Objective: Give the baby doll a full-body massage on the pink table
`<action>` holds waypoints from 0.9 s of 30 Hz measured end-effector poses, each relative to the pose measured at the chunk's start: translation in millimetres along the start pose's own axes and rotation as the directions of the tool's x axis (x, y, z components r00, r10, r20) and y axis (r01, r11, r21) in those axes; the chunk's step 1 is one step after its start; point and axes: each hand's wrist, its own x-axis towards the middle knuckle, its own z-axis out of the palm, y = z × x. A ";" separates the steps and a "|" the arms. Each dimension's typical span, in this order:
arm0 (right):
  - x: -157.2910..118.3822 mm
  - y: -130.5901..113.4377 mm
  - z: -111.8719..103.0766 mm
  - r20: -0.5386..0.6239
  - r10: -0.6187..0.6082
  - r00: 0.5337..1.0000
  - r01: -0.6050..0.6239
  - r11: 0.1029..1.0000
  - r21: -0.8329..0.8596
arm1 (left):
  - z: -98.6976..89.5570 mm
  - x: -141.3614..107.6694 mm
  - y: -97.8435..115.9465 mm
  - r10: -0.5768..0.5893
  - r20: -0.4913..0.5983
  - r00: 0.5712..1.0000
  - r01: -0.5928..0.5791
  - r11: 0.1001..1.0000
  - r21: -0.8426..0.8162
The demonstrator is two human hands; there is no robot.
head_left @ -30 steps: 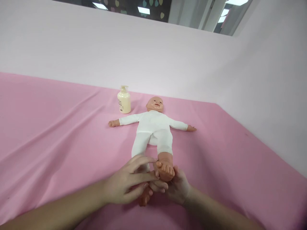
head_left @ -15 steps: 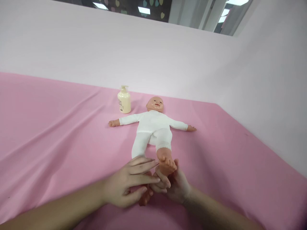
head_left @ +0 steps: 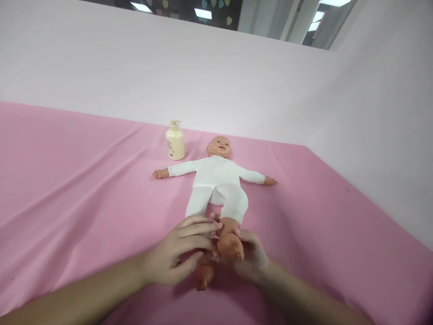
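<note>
A baby doll (head_left: 218, 174) in a white bodysuit lies on its back, arms spread, its head away from me. My right hand (head_left: 252, 255) is wrapped round the ankle of the doll's leg on the right, its fingers passing behind and partly hidden. The doll's raised foot (head_left: 230, 247) points toward me, sole and toes tipped to the right. My left hand (head_left: 184, 250) has its fingers stretched out, the tips touching or very near that ankle. Below my left hand, the doll's other foot (head_left: 204, 276) shows, while part of that leg is covered by the hand.
A cream pump bottle (head_left: 175, 143) stands upright left of the doll's head. Pink cloth (head_left: 101, 203) with some creases covers the surface. A white wall (head_left: 169, 76) rises behind it and along the right side, with a dark window strip (head_left: 182, 11) on top.
The held foot has tilted over, and its leg has bent slightly outward to the right. My right fingers have slid from in front of the foot to behind the ankle. My left hand shifted slightly left.
</note>
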 end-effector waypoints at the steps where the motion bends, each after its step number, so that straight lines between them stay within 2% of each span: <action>1: 0.7 -1.2 0.8 0.009 0.011 1.000 -0.011 1.000 0.004 | 0.5 -0.9 0.4 -0.018 -0.013 1.000 0.018 1.000 0.018; 5: 3.1 -3.8 -1.0 0.121 0.012 0.993 -0.011 1.000 -0.006 | 2.2 -3.4 2.7 -0.083 -0.096 0.992 0.093 0.990 0.106; 8: 3.9 -2.5 -4.5 0.140 -0.059 0.988 0.062 0.998 -0.019 | 2.5 -3.5 3.6 -0.090 -0.086 0.992 0.100 0.987 0.124; 12: 4.4 1.7 -4.8 0.070 -0.121 0.990 0.127 0.988 -0.091 | 3.0 -3.1 2.3 -0.067 -0.050 0.997 0.072 0.990 0.122; 16: 5.6 1.6 -3.5 0.023 -0.112 0.993 0.114 0.991 -0.074 | 4.4 -3.5 -2.1 -0.118 -0.031 0.993 0.121 0.983 0.139; 20: 8.2 -13.8 -2.2 -0.066 -0.092 0.994 0.096 0.994 0.059 | 5.2 -3.9 -7.7 -0.202 -0.033 0.979 0.205 0.966 0.155; 23: 9.8 -31.0 2.0 -0.176 -0.099 0.979 0.126 0.981 0.148 | 5.0 -3.8 -12.4 -0.243 -0.067 0.968 0.251 0.953 0.173; 27: 12.7 -44.9 5.0 -0.336 -0.107 0.936 0.155 0.981 0.121 | 4.4 -4.1 -21.8 -0.268 -0.099 0.958 0.281 0.947 0.155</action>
